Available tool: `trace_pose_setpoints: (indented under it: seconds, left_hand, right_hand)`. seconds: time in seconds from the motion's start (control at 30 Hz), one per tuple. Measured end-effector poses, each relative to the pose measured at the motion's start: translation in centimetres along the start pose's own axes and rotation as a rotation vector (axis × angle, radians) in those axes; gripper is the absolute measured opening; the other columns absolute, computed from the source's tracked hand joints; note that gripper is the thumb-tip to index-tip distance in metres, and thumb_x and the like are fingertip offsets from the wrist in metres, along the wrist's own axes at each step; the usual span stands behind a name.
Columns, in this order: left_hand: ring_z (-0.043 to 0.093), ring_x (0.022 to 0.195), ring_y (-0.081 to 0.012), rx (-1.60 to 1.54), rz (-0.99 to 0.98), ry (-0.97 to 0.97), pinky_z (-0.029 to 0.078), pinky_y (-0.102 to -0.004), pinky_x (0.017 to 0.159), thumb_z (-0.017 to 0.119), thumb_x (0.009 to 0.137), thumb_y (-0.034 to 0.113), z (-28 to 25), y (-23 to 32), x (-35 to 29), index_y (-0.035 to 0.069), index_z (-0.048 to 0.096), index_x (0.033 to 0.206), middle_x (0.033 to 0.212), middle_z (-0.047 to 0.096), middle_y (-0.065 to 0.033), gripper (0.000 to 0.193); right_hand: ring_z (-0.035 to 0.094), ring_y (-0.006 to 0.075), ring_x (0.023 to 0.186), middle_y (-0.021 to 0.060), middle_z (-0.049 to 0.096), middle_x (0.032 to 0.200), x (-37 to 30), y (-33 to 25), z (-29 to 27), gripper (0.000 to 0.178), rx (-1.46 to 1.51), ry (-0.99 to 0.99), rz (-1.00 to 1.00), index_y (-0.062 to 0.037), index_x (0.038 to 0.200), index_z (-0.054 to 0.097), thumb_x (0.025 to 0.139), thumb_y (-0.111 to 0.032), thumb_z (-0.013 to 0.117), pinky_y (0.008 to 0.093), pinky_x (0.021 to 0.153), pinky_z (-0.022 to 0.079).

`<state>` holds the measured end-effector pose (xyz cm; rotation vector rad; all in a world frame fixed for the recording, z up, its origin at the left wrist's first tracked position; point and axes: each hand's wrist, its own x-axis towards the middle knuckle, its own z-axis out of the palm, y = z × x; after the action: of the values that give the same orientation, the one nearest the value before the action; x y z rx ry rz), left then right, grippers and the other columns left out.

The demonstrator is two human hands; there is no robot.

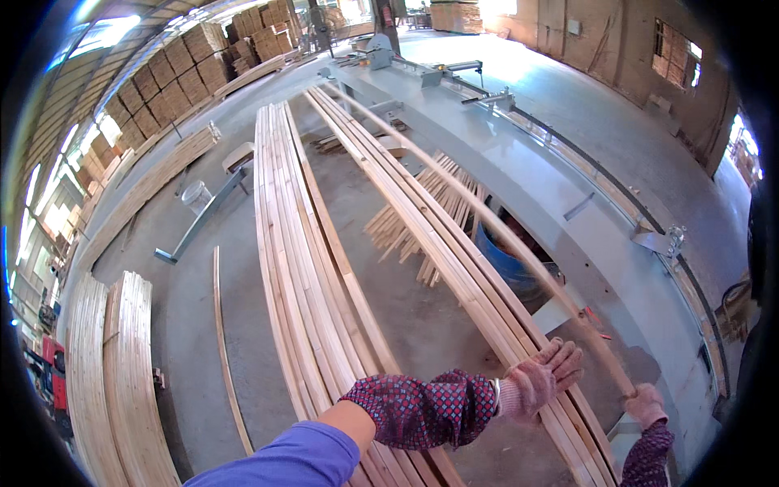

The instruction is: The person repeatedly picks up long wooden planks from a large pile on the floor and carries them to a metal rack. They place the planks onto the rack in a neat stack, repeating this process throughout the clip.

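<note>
My right hand (647, 405), in a pinkish knit glove, is closed round the near end of a long wooden strip (519, 247). That strip slants away over the grey machine table, and its near part is smeared by motion. My left hand (542, 378), gloved alike, lies across a row of long wooden strips (454, 284), its fingers stretched out to the right. Part of its palm and thumb side is hard to make out. Patterned sleeve covers are on both forearms. Left of this row runs a wider row of pale strips (288, 243), partly behind my left arm.
A long grey machine table (560, 203) with a rail runs along the right. Beneath it stand a blue barrel (503, 261) and a heap of short sticks (430, 215). At left are stacked boards (130, 365), a lone strip (223, 341) and a white bucket (195, 196).
</note>
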<state>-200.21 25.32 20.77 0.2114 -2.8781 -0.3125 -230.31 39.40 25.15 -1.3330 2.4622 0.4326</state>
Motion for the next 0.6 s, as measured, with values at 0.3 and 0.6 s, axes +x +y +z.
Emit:
trace_pose_setpoints:
  seconds: [0.3,0.6]
  left_hand:
    - [0.044,0.124,-0.0325,0.152,0.137,-0.441,0.023,-0.0471,0.108,0.065,0.058,0.067,-3.0,0.2,3.8,-0.003,0.03,0.141,0.132,0.046,-0.0196,0.114]
    - [0.052,0.107,-0.0254,0.081,0.087,-0.309,0.037,-0.0404,0.093,0.08,0.049,0.051,-2.7,0.6,2.7,0.01,0.049,0.119,0.11,0.054,-0.0086,0.087]
  right_hand:
    - [0.066,0.0339,0.085,0.0208,0.068,0.087,-9.4,-3.7,2.8,0.048,0.547,-0.12,-0.114,0.0002,0.1,0.067,0.072,-0.038,0.074,0.0388,0.076,0.05]
    - [0.041,0.0357,0.13,0.0164,0.033,0.149,-16.9,0.6,8.1,0.09,-0.075,0.209,-0.262,-0.015,0.151,0.015,0.082,-0.057,0.056,0.0435,0.104,0.037]
